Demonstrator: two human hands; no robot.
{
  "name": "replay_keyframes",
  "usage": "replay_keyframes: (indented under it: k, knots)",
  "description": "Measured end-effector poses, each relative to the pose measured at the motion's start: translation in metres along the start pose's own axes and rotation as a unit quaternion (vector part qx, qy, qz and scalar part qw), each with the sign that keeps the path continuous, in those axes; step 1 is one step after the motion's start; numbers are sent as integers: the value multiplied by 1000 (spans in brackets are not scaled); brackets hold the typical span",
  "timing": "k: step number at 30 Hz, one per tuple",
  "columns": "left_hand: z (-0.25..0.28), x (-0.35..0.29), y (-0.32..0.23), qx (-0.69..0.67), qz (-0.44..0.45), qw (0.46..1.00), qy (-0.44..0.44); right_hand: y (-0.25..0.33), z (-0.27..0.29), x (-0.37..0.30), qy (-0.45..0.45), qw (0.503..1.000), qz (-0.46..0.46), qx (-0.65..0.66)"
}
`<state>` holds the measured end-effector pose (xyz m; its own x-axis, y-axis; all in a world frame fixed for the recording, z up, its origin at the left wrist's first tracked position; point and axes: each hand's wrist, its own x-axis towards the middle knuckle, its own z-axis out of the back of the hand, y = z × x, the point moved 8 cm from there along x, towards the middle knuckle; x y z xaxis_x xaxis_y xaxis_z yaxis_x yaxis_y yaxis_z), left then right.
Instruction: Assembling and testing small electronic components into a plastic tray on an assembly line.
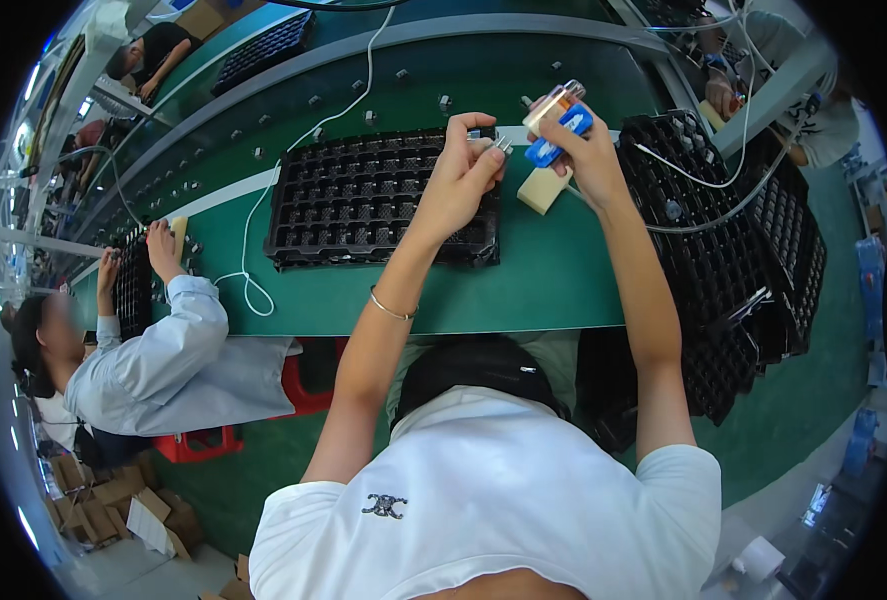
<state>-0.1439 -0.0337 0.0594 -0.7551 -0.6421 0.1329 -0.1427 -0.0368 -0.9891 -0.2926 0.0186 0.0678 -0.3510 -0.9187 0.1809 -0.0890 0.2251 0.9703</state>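
Note:
My left hand (455,180) is above the right end of a black plastic tray (373,258) with rows of square pockets. Its fingers pinch a small shiny metal part (504,143). Just to the right, my right hand (591,155) is closed round a blue and clear handheld object (560,137) with an orange tint inside; its exact kind I cannot make out. Under that hand a cream-coloured block (542,190) rests on the green work surface (383,305). The two hands are close together but apart.
Stacked black pocket trays (698,230) lie at the right, crossed by a white cable (698,183). Several small metal parts (259,152) sit on the green belt (523,60) beyond. A person in a light blue shirt (153,360) works at the left; another person's hand (720,95) shows at the far right.

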Motion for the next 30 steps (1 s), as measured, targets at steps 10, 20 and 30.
replay_keyframes:
  k: [10, 20, 30]
  knots:
    - [-26, -8, -7, 65, -64, 996, 23, -15, -4, -33, 12, 989, -87, 116]
    - [10, 18, 15, 224, -15, 974, -31, -39, 44, -35, -22, 992, -122, 26]
    - [71, 72, 39, 627, 88, 765, -122, -36, 59, -27, -152, 849, 38, -505]
